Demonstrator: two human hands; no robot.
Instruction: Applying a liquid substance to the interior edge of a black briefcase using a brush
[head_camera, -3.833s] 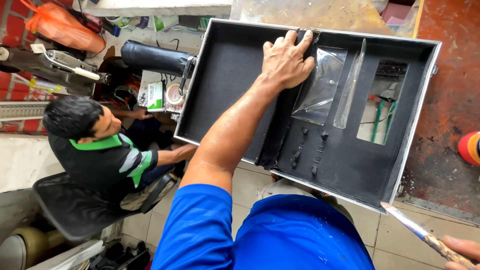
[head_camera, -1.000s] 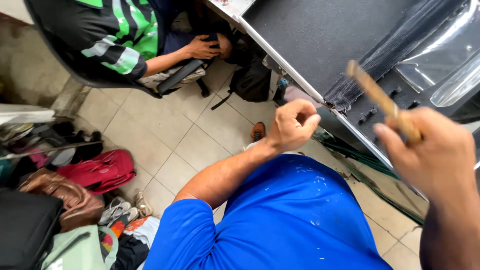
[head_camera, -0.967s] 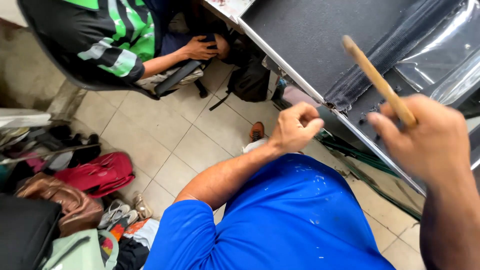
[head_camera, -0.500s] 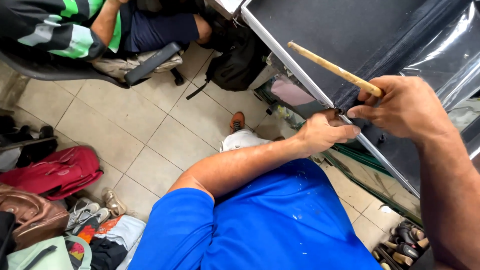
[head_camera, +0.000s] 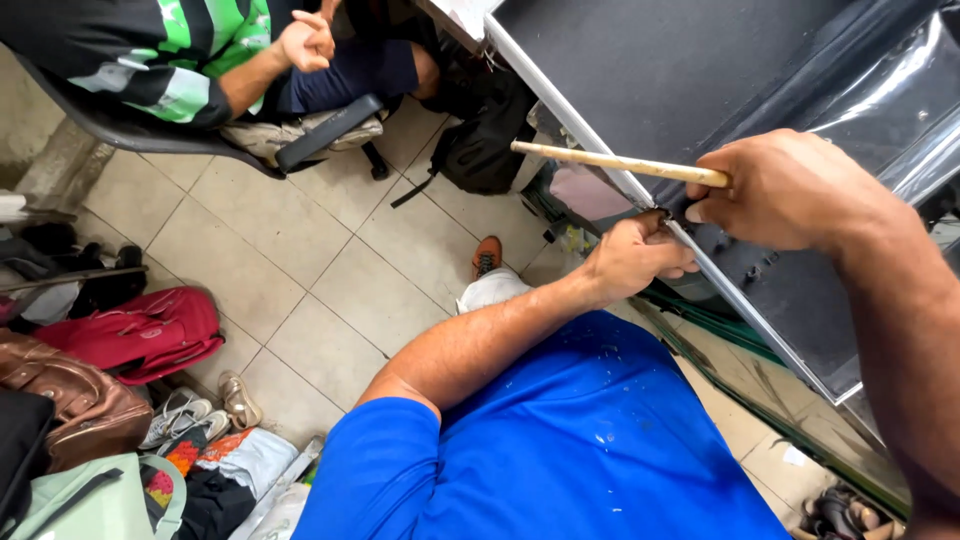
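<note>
A large black case panel with a metal edge (head_camera: 700, 80) slants across the upper right, with clear plastic film (head_camera: 890, 90) over part of it. My left hand (head_camera: 635, 258) grips the metal lower edge of the panel, fingers curled around it. My right hand (head_camera: 790, 190) holds a tool with a pale wooden handle (head_camera: 610, 163); the handle sticks out to the left, level, just above my left hand. The tool's working end is hidden under my right hand, against the panel's edge.
A seated person in a green-striped black shirt (head_camera: 170, 60) is on a chair at the top left. A black backpack (head_camera: 480, 130) lies by the case. Bags, a red one (head_camera: 140, 330) and a brown one (head_camera: 70, 400), and shoes crowd the tiled floor at the left.
The view swung down from the open case to the floor. My left hand moved to the panel's lower edge; my right hand brought the tool down until its handle lies level.
</note>
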